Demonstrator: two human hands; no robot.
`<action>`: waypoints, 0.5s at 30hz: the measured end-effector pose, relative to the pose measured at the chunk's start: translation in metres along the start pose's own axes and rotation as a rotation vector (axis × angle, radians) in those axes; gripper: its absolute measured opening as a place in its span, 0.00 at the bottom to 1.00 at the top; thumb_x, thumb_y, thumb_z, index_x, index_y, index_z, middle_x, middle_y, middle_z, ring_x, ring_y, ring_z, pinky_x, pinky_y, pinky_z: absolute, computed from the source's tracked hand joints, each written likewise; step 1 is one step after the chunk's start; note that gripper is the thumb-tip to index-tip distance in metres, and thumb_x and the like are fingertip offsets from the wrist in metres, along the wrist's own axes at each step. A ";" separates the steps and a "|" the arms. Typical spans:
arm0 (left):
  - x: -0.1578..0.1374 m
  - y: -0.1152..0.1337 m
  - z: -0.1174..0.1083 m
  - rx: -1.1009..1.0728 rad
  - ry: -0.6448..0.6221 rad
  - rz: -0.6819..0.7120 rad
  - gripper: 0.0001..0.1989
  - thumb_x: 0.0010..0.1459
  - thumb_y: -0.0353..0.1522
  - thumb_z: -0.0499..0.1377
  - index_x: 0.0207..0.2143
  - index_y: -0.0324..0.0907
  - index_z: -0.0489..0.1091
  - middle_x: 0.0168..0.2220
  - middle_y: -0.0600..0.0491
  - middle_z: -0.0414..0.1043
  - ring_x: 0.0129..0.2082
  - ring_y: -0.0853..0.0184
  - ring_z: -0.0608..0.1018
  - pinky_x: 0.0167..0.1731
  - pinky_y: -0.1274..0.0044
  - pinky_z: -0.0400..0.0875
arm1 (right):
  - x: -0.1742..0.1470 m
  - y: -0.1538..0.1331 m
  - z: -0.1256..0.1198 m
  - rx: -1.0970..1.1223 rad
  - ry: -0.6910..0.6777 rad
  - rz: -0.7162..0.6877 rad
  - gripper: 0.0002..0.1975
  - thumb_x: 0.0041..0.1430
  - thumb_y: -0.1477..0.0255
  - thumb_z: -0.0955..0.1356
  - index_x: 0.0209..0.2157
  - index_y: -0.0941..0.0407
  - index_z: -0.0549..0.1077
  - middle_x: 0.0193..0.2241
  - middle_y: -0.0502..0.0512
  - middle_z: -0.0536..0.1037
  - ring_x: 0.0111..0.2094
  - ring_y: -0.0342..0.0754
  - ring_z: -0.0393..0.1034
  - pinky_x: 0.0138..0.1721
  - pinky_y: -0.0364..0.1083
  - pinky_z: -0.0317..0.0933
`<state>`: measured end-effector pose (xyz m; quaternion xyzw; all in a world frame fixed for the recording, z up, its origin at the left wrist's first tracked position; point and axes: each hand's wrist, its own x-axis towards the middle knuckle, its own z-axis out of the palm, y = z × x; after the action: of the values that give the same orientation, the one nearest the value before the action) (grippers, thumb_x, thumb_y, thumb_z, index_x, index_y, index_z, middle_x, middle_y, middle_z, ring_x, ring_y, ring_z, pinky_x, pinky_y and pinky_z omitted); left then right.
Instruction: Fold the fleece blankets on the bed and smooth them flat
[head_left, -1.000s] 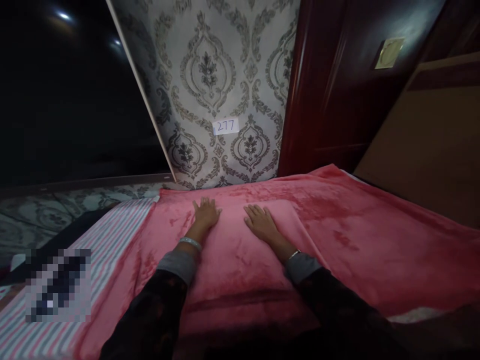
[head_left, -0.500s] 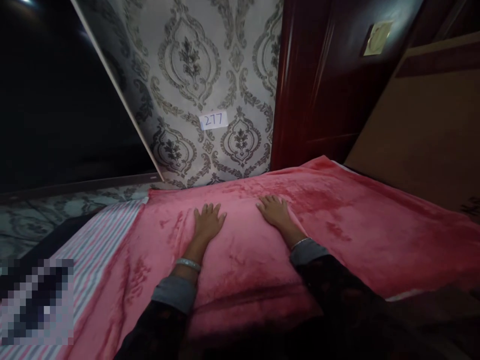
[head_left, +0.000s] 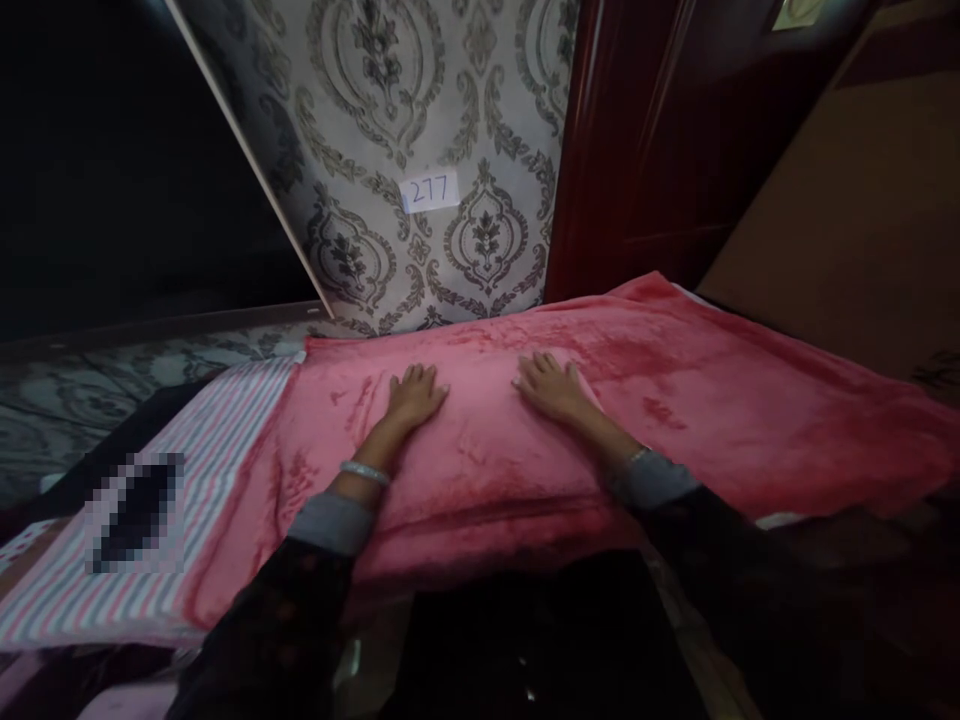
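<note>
now my fingers lie spread and flat, gripping nothing: left hand [head_left: 415, 393] and right hand [head_left: 551, 385] press the pink blanket [head_left: 675, 400], whose long axis runs left-right beneath both, equally near, beside the striped sheet [head_left: 225, 420].

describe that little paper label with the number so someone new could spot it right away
Start at the patterned grey wallpaper behind the pink blanket. The label is stuck low on it, above the two flat hands. It is the only plain white rectangle there, handwritten 277.
</note>
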<state>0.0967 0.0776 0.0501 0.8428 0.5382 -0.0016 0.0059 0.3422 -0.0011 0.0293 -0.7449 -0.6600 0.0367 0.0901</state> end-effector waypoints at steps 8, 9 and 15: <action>-0.107 0.048 0.051 0.038 0.193 0.391 0.32 0.69 0.45 0.46 0.70 0.44 0.50 0.73 0.45 0.45 0.72 0.53 0.48 0.67 0.48 0.44 | -0.100 -0.033 0.045 -0.039 0.124 -0.319 0.31 0.71 0.58 0.57 0.71 0.53 0.52 0.71 0.60 0.48 0.71 0.59 0.40 0.66 0.66 0.40; -0.109 0.049 0.055 0.047 0.201 0.387 0.31 0.69 0.45 0.46 0.70 0.44 0.50 0.73 0.45 0.44 0.72 0.52 0.48 0.67 0.48 0.45 | -0.102 -0.033 0.049 -0.043 0.134 -0.310 0.31 0.71 0.59 0.58 0.71 0.53 0.53 0.71 0.59 0.48 0.71 0.58 0.41 0.67 0.66 0.40; -0.107 0.046 0.056 0.070 0.235 0.369 0.31 0.69 0.46 0.45 0.70 0.47 0.51 0.73 0.48 0.45 0.72 0.54 0.51 0.67 0.51 0.48 | -0.100 -0.028 0.050 -0.073 0.168 -0.277 0.30 0.70 0.58 0.59 0.70 0.50 0.56 0.70 0.57 0.51 0.70 0.58 0.45 0.66 0.65 0.43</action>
<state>0.0934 -0.0399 -0.0049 0.9211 0.3715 0.0790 -0.0859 0.2937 -0.0928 -0.0216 -0.6501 -0.7474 -0.0625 0.1220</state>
